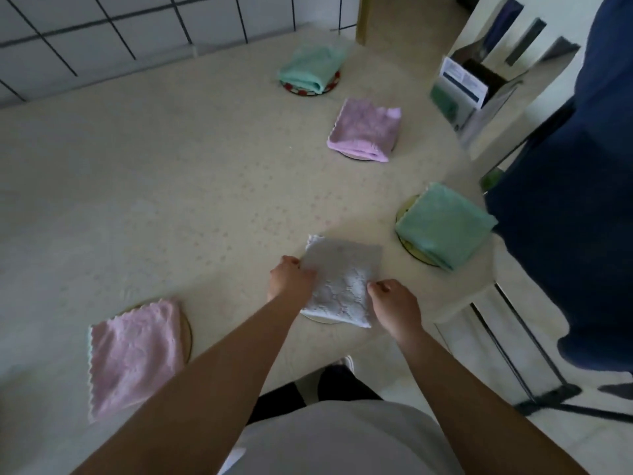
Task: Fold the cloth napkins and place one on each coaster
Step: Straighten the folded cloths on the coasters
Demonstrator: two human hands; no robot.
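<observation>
A folded white napkin (pixel 340 279) lies on a pale coaster (pixel 320 317) near the table's front edge. My left hand (pixel 291 277) pinches its left edge, and my right hand (pixel 394 303) pinches its right edge. A folded pink napkin (pixel 135 351) covers a coaster (pixel 187 334) at the front left. At the right, a folded green napkin (pixel 445 226) sits on a dark-rimmed coaster (pixel 404 241). Farther back, a lilac napkin (pixel 364 130) hides most of its coaster, and a green napkin (pixel 310 66) rests on a red-rimmed coaster (pixel 334 84).
The cream table (pixel 171 183) runs back to a tiled wall (pixel 102 29). A metal holder with papers (pixel 479 87) stands at the back right. A dark blue cloth (pixel 582 200) hangs at the right, over a black metal stand (pixel 534 371) on the floor.
</observation>
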